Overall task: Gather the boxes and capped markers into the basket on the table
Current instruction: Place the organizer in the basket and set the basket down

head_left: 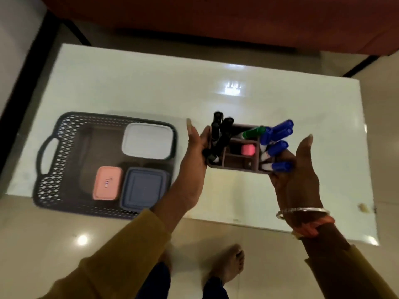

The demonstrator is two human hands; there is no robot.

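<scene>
Left hand (194,162) and right hand (296,182) grip one brown divided plastic caddy (236,167) by its ends. It carries one green-capped marker (253,132), roughly five blue-capped markers (280,128) and four black-capped markers (218,131). Left of the grip, a dark lattice plastic basket (53,186) holds three lidded plastic boxes (148,140).

A glossy white worktop (151,83) fills the middle of the view, its long edges running left to right. A bright rectangular glare (233,88) from an overhead light sits on its far half, and a small brownish mark (362,207) lies near its right front corner. Below and around it is a pale, polished tile floor (54,244) with a round light spot (82,240) at lower left. Beyond the far edge stands red-orange furniture (216,18) on thin black legs (360,65). A dark band (30,67) runs diagonally at left beside a whitish surface (15,29).
</scene>
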